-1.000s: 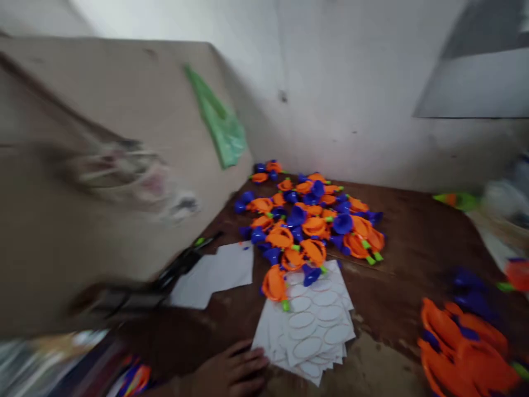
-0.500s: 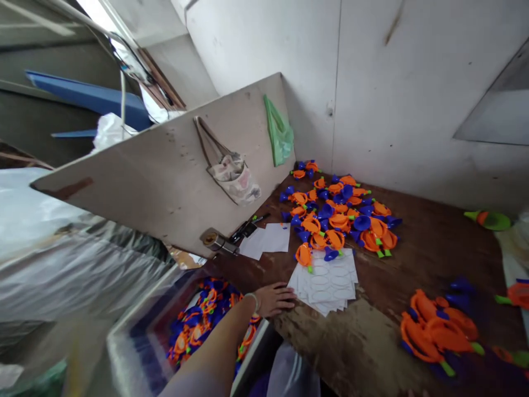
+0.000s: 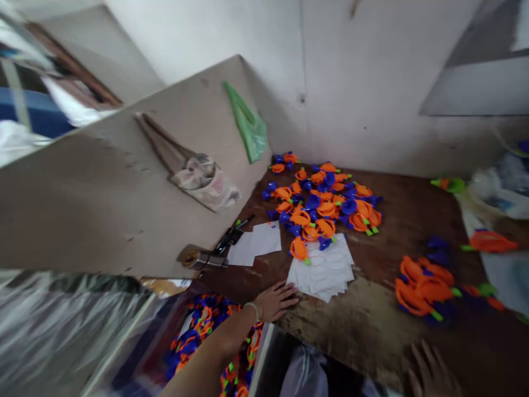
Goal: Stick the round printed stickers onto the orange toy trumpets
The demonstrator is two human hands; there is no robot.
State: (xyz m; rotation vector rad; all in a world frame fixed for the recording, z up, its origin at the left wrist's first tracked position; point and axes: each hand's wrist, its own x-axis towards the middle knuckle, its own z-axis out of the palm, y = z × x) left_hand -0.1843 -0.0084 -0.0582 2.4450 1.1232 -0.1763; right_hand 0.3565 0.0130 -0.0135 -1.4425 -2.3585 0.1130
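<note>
My left hand (image 3: 276, 301) lies flat on the near edge of the brown table (image 3: 355, 342), fingers spread, beside a fanned stack of white sticker sheets (image 3: 320, 275) with oval outlines. Nothing is in it. At the bottom right, my right hand (image 3: 432, 372) rests on the tabletop with its fingers apart, also holding nothing; its wrist is cut off by the frame. Beyond it sits a small group of orange toy trumpets (image 3: 424, 289) with blue bells and green mouthpieces. A bigger pile of the same toy trumpets (image 3: 326, 204) covers the far part of the table and overlaps the sheets.
A bin of toy trumpets (image 3: 202, 331) stands below my left forearm. Against the slanted board (image 3: 103, 204) hang a cloth bag (image 3: 206, 184) and a green plastic bag (image 3: 252, 132). A metal cylinder (image 3: 200, 258) lies by white papers (image 3: 264, 238). A green-ended toy (image 3: 450, 184) lies at right.
The view has swung to the right, so things sit further left. My right hand has come into sight at the bottom right, on the table. My left hand stays by the sheets.
</note>
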